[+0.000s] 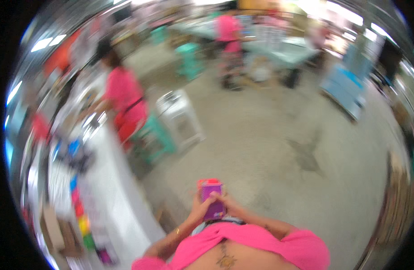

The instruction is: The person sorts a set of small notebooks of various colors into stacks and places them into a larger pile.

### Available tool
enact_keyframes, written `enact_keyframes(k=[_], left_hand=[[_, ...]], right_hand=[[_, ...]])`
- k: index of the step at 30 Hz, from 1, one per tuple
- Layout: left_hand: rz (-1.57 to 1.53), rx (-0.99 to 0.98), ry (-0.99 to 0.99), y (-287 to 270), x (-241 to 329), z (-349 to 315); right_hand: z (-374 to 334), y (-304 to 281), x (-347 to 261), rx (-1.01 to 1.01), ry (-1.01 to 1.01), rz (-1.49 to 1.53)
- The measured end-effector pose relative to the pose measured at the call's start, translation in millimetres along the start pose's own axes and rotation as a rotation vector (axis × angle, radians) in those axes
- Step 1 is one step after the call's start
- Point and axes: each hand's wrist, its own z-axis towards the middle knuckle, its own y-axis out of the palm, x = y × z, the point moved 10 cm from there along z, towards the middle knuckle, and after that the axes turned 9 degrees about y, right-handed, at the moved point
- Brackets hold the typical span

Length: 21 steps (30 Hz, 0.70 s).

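Close in front of my body, both hands are closed around a purple rectangular thing (212, 208), flat-faced and about palm-sized. A red edge (208, 182) shows at its far end; whether that is a second piece cannot be made out through the blur. My left hand (199, 208) grips the left side. My right hand (228, 205) holds the right side, with fingers lying over the purple face.
A long white table (121, 193) runs along my left, bearing a row of coloured pieces (83, 223). Beyond it, a person in pink (123, 90) sits on a green stool (155, 137) beside a white stool (182, 117). Another person (228, 33) stands farther off. A blue panelled thing (344, 90) and stacked cardboard (389, 211) are rightward.
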Motion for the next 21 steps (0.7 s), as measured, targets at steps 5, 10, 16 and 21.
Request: enact_keyframes(k=[5, 10, 16, 21], left_hand=[[0.34, 0.336, 0.012, -95, -21, -27], [0.378, 0.539, 0.002, -94, -17, -70], [0.297, 0.741, -0.032, -110, -8, -93], [0.243, 0.694, 0.007, -102, 1, -83]], right_hand=[[30, 45, 28, -0.141, 0.137, -0.005], [42, 54, 48, -0.29, 0.342, -0.213], [39, 96, 46, -0.389, 0.462, -0.328], [37, 99, 24, -0.359, 0.475, -0.426]])
